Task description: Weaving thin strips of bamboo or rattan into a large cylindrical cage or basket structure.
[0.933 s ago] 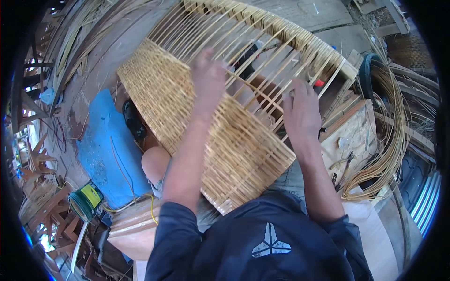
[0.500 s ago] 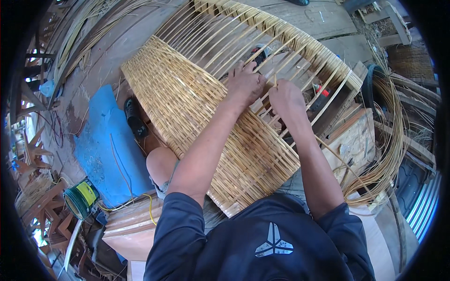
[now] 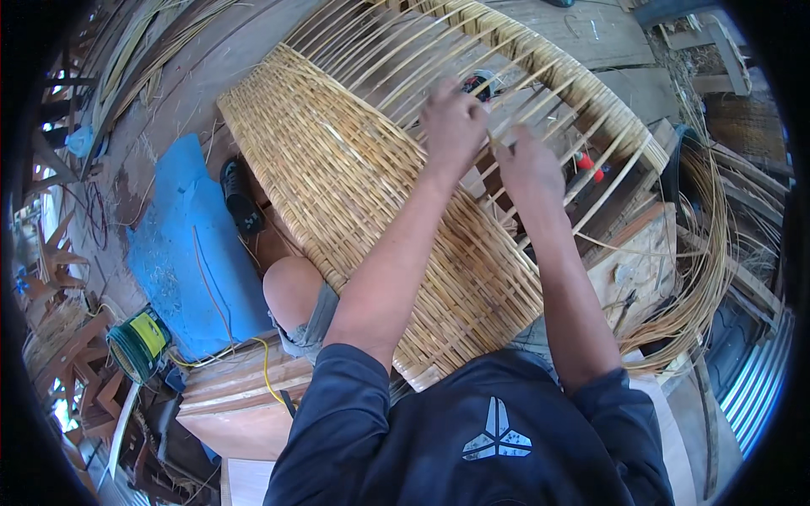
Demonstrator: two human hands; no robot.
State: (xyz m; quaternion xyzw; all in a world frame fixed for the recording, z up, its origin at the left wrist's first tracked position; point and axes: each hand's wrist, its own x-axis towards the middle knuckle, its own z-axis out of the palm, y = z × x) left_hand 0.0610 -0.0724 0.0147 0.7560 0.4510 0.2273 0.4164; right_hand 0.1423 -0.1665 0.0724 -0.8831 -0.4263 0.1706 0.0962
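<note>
A tan woven rattan panel (image 3: 371, 194) lies slanted across my lap. From its far edge, bare rattan stakes (image 3: 396, 63) run to a cane-wrapped frame rail (image 3: 574, 84). My left hand (image 3: 456, 126) is over the stakes just beyond the woven edge; its fingers are smeared by motion, so any hold is unclear. Close beside it, my right hand (image 3: 533, 169) is closed, its thumb and fingers pinching a thin rattan strand (image 3: 494, 142) that shows between the hands. A length of cane (image 3: 629, 251) stretches from beside my right forearm toward the coil at the right.
A big coil of cane strands (image 3: 713, 278) hangs at the right by a wooden box (image 3: 633, 274). Left are a blue sheet (image 3: 190, 261), a dark shoe (image 3: 241, 198) and a green tub (image 3: 139, 346). A red-handled tool (image 3: 588, 166) lies beneath the stakes.
Both hands have risen a little off the stakes and shifted slightly right. The left fingers, spread on the stakes before, are now lifted and blurred. The view has shifted slightly too.
</note>
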